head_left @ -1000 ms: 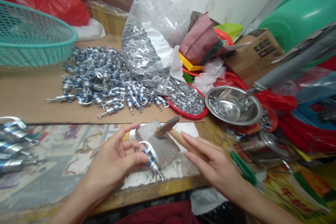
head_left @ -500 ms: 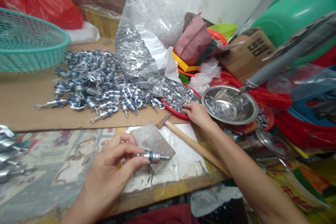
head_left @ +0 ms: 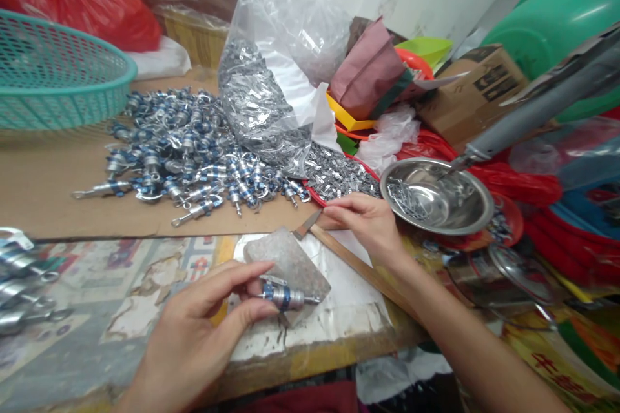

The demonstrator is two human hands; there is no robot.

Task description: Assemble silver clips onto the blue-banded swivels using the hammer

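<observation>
My left hand (head_left: pixel 208 316) pinches a silver metal fitting with blue bands (head_left: pixel 285 297) between thumb and fingers. The fitting lies sideways above a grey stone block (head_left: pixel 285 255), its eyelet end pointing right. Thumb and fingertips of my right hand (head_left: pixel 368 222) are pressed together; what they hold, if anything, is too small to make out. That hand is over the front edge of a red tray (head_left: pixel 314 195) heaped with small flat metal pieces (head_left: pixel 339 171). Just below it lies a hammer with a wooden handle (head_left: pixel 358 264), its head beside the block.
Many similar fittings (head_left: pixel 179 135) are piled on cardboard, with a few more (head_left: pixel 24 284) at the left edge. A clear bag of metal pieces (head_left: pixel 261 103) leans behind the tray. A steel bowl (head_left: pixel 438 206) holds wire pins. A turquoise basket (head_left: pixel 62 100) stands back left.
My right hand has drawn back from the metal pieces in the tray toward me, fingertips together. My left hand keeps the fitting, now turned slightly. The view has shifted a little.
</observation>
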